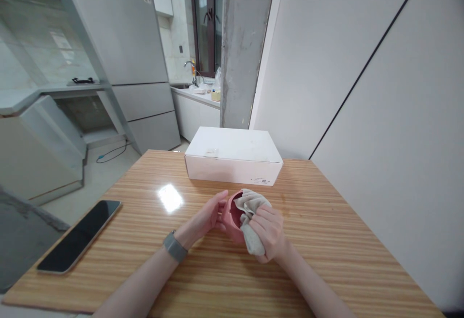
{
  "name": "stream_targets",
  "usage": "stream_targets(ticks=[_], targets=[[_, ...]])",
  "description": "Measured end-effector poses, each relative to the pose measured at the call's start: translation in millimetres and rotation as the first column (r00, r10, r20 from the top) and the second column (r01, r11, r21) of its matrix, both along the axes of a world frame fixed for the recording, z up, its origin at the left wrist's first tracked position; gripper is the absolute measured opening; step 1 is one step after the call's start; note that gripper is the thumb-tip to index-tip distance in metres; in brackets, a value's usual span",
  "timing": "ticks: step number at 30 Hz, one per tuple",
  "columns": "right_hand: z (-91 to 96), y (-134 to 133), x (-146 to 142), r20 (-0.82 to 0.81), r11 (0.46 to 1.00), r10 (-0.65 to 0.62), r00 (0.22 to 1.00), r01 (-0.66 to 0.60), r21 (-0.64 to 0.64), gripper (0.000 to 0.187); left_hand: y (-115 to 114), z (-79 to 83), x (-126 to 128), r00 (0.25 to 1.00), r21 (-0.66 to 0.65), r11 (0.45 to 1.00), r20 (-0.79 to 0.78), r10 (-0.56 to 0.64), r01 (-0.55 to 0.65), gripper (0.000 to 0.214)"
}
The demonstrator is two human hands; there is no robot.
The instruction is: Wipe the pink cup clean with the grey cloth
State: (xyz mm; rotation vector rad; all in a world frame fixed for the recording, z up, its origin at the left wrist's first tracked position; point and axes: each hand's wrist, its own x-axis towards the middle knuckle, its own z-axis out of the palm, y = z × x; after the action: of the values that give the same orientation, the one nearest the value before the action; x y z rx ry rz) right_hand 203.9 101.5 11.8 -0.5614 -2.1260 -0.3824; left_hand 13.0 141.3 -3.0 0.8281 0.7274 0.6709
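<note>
A pink cup is held tilted just above the wooden table. My left hand grips it on its left side, fingers curled round the handle area, a grey watch on the wrist. My right hand is closed on a beige cloth and presses it into the cup's mouth. Part of the cloth hangs down under my right fingers.
A closed white box lies just behind the cup. A dark phone lies face up near the table's left edge. White wall panels border the table on the right. A fridge, counter and sink stand further back.
</note>
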Motion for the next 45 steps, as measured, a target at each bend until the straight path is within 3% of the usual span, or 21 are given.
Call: stream_targets(ticks=[8, 16, 20, 24, 31, 37, 45], targets=[[-4.4, 0.7, -1.7, 0.038, 1.000, 0.000, 0.999, -0.001, 0.004, 0.029, -3.6, 4.2, -1.4, 0.997, 0.059, 0.997, -0.065, 0.051, -0.047, 0.045], [-11.4, 3.3, -11.0, 0.036, 0.981, -0.183, 0.982, 0.185, -0.052, 0.021, -5.6, -2.3, 10.3, 0.964, 0.014, 0.966, 0.070, 0.255, -0.257, 0.035], [-12.8, 4.8, -17.4, -0.039, 0.972, -0.233, 0.972, 0.233, -0.016, 0.020, -10.0, -5.3, 17.6, 0.942, -0.057, 0.959, 0.179, 0.284, -0.278, 0.028], [-11.6, 6.4, -13.4, -0.109, 0.985, -0.156, 0.982, 0.163, 0.062, 0.024, -14.4, -0.3, 21.6, 0.945, -0.107, 0.976, 0.248, 0.212, -0.190, 0.025], [-0.6, 0.3, -2.7, -0.050, 0.999, 0.019, 0.999, -0.017, 0.045, 0.039, -10.5, 10.0, 11.8, 0.952, -0.052, 0.998, 0.305, -0.010, 0.027, 0.053], [4.3, -5.8, -6.0, 0.012, 0.995, 0.073, 0.997, -0.073, 0.062, 0.034, -4.4, 6.8, 1.7, 0.989, -0.036, 0.999, 0.147, 0.032, -0.027, 0.032], [-9.4, 3.6, -0.5, 0.021, 1.000, 0.026, 0.999, -0.026, 0.013, 0.032, -7.5, -0.5, 8.0, 0.982, 0.006, 0.985, 0.078, 0.173, -0.174, 0.037]])
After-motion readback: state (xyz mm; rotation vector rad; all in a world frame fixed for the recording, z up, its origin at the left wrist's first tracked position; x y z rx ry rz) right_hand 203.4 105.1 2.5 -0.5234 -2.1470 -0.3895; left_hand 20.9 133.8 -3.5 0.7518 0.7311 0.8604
